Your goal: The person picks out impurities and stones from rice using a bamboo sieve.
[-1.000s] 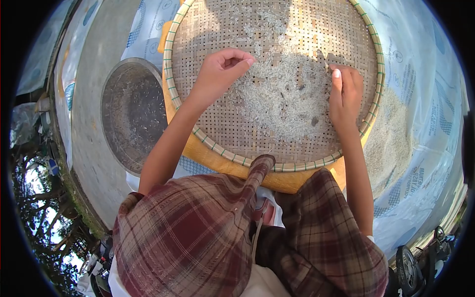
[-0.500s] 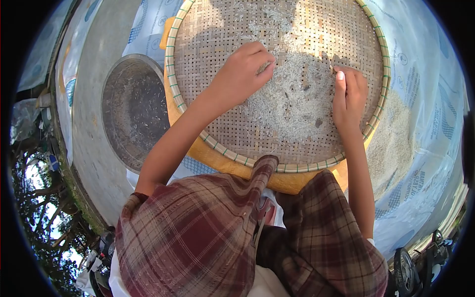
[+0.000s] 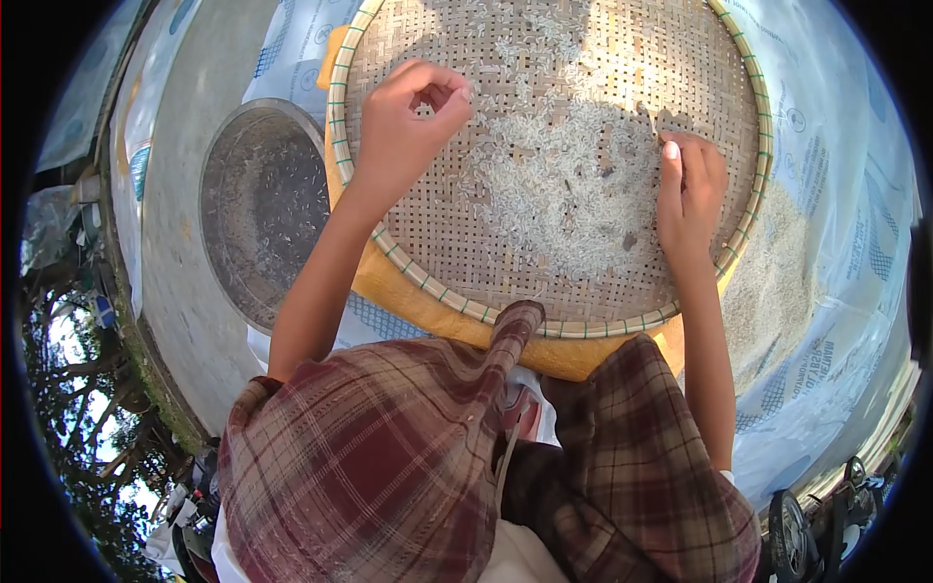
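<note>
A round woven bamboo tray (image 3: 418,233) with a green-stitched rim lies in front of me, pale grains (image 3: 554,194) spread over its middle with a few dark bits among them. Above the tray's left part is my left hand (image 3: 416,121), thumb and forefinger pinched together; whatever they hold is too small to make out. My right hand (image 3: 692,185) is over the right part of the tray beside the grains, fingers curled with the thumb against them, and its contents are hidden.
A dark round basin (image 3: 262,204) with scattered grains stands left of the tray. Something yellow (image 3: 554,360) supports the tray. Printed plastic sheeting (image 3: 826,194) and a grain pile (image 3: 777,272) lie at the right. Wheels (image 3: 792,534) show at the lower right.
My left hand has moved left, away from the grains toward the tray's left rim, still pinched. My right hand has barely moved.
</note>
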{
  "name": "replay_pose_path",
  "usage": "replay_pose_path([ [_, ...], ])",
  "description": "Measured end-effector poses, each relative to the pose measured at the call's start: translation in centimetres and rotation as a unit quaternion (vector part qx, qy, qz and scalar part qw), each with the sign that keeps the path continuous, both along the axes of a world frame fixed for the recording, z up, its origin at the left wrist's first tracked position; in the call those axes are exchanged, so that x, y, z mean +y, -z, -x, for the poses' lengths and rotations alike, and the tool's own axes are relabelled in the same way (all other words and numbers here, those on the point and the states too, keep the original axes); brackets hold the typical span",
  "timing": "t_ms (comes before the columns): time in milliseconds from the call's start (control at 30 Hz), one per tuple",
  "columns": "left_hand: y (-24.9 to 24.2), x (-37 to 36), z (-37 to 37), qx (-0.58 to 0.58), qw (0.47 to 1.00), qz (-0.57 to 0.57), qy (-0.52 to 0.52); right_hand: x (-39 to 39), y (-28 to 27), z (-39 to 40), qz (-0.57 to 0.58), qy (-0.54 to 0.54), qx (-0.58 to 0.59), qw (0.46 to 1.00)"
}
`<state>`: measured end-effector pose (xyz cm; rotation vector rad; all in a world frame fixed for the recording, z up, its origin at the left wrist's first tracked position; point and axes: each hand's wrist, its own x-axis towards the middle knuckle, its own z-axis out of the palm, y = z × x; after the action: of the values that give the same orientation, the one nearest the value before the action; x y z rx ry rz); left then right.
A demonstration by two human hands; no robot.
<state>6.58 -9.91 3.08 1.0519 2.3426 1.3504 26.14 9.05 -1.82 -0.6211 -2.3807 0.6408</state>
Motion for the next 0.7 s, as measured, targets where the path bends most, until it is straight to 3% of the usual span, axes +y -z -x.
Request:
replay_pose_path([
  [233, 0.5, -2.6, 0.2, -0.075, 0.994, -0.039, -0.063, -0.3, -0.1, 0.0, -0.043, -0.008, -0.008, 0.999],
  [433, 0.6, -2.5, -0.4, -0.012, 0.999, -0.006, -0.033, -0.6, -0.8, 0.1, -0.078, -0.074, -0.055, 0.993],
  [533, -0.1, -3.5, -0.8, -0.056, 0.992, -0.028, -0.111, -0.7, -1.0, 0.1, -0.079, -0.101, -0.060, 0.990],
  [600, 0.0, -5.3, -0.4, -0.021, 0.971, -0.057, -0.229, -0.9, -1.3, 0.1, -0.067, -0.110, -0.058, 0.990],
  [633, 0.2, -6.5, 0.1, -0.023, 0.971, -0.056, -0.230, -1.0, -1.4, 0.0, -0.056, -0.116, -0.053, 0.990],
  [700, 0.9, -9.4, 1.6, 0.002, 0.928, -0.059, -0.368, -1.1, -1.2, -0.4, -0.045, -0.115, -0.045, 0.991],
])
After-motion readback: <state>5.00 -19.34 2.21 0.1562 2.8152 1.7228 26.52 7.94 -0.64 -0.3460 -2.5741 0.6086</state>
